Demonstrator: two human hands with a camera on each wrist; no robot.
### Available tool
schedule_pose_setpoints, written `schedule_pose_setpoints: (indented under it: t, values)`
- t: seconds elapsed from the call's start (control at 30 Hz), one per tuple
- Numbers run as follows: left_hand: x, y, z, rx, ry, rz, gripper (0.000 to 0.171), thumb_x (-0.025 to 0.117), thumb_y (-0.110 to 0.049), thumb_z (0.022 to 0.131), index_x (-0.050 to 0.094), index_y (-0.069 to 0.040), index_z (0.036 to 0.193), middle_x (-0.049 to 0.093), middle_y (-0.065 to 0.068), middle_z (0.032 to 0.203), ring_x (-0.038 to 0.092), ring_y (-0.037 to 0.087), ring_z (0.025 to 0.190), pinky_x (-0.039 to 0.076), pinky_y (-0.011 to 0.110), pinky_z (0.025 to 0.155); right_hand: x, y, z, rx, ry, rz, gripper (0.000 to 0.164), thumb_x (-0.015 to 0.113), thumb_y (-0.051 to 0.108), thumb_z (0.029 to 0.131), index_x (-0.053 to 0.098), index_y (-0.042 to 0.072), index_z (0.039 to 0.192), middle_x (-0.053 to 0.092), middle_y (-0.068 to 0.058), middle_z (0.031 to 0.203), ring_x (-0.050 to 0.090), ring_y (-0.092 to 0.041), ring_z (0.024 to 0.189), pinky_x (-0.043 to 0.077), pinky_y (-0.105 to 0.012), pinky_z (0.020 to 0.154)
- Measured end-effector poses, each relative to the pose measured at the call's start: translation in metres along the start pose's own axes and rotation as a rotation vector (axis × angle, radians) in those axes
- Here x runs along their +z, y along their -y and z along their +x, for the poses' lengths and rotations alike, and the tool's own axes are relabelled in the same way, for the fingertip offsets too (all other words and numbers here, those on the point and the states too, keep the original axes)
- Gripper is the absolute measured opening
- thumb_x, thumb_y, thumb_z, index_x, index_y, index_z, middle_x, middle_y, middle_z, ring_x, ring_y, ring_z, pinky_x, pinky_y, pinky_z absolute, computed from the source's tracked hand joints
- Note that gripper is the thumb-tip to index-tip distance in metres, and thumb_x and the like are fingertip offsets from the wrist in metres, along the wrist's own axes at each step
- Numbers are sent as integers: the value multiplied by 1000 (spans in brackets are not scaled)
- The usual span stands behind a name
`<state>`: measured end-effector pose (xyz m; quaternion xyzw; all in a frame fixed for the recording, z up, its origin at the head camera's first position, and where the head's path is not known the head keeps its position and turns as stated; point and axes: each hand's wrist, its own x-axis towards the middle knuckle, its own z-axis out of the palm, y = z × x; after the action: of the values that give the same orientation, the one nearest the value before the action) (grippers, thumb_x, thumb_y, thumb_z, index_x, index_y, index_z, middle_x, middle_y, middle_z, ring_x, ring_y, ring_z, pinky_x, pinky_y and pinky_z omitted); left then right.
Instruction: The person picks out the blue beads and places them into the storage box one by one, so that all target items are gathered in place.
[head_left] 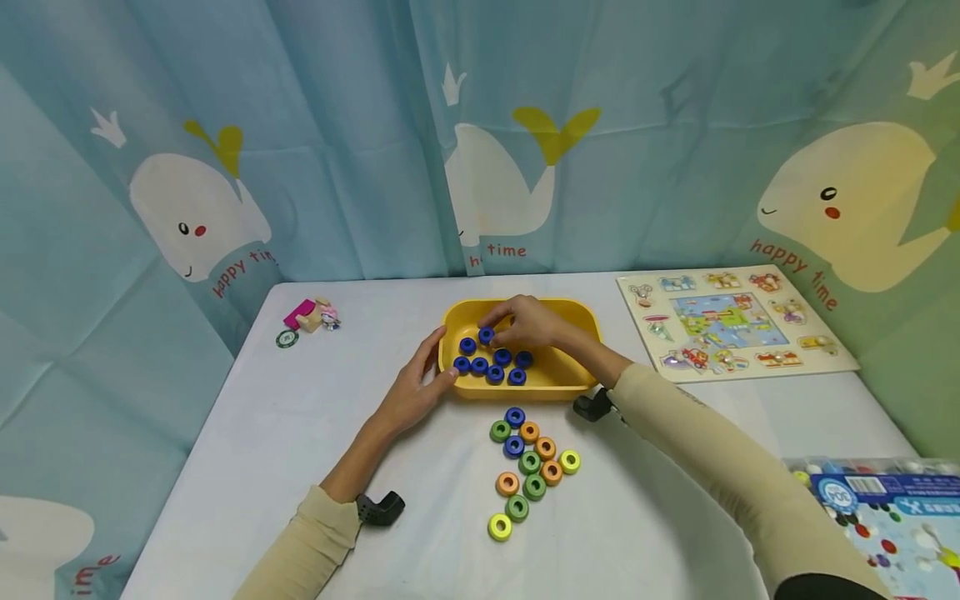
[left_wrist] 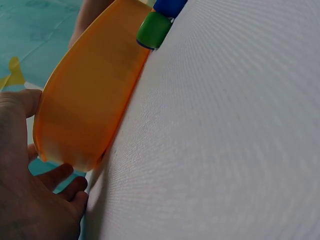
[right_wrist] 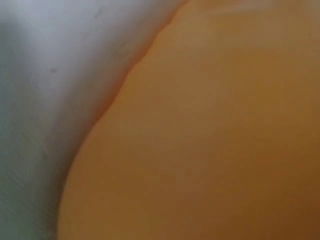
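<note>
A yellow plastic tray point(head_left: 577, 385) stands on the table with several blue rings point(head_left: 495, 374) inside. My left hand point(head_left: 408, 390) grips the tray's left end; the left wrist view shows its thumb at the rim and its fingers against the tray's outer wall point(left_wrist: 90, 100). Reaching in over the far rim side, my right hand point(head_left: 528, 323) pinches one blue ring point(head_left: 486, 335) at its fingertips. Its palm side is hidden in the head view. The right wrist view holds only the tray's blurred wall point(right_wrist: 200, 130); no fingers show there.
In front of the tray lie loose green point(head_left: 529, 462), orange point(head_left: 507, 483), yellow point(head_left: 499, 527) and blue rings point(head_left: 514, 417). A picture puzzle board point(head_left: 727, 321) lies back right, a printed box point(head_left: 885, 517) front right, and small toys point(head_left: 311, 317) back left. A curtain point(head_left: 337, 167) hangs behind.
</note>
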<state>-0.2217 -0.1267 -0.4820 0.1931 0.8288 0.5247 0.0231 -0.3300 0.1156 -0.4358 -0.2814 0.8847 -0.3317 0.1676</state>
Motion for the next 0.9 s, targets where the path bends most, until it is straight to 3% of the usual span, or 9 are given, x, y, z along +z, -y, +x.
schedule_pose_setpoints:
  t: [0.27, 0.57, 0.9]
  values:
    - [-1, -1, 0, -10, -2, 8, 68, 55, -27, 93, 16, -25, 150, 18, -15, 150, 25, 7, 133, 23, 30, 108, 4, -4, 7, -15, 27, -41, 29, 76, 26, 78, 71, 23, 106, 65, 9, 103, 56, -12, 92, 46, -28, 86]
    - [0, -1, 1, 6, -2, 0, 68, 55, -28, 93, 17, -25, 150, 19, -14, 150, 26, 7, 133, 24, 31, 108, 5, -1, 9, 0, 89, -9, 26, 76, 21, 79, 72, 21, 104, 64, 6, 101, 55, -16, 87, 47, -29, 81]
    - [0, -1, 0, -1, -1, 3, 68, 55, -27, 93, 17, -26, 150, 19, -15, 150, 25, 6, 133, 23, 30, 108, 3, 4, 3, -20, 62, 5, 29, 75, 19, 80, 70, 17, 109, 66, 5, 104, 57, -16, 96, 48, -29, 85]
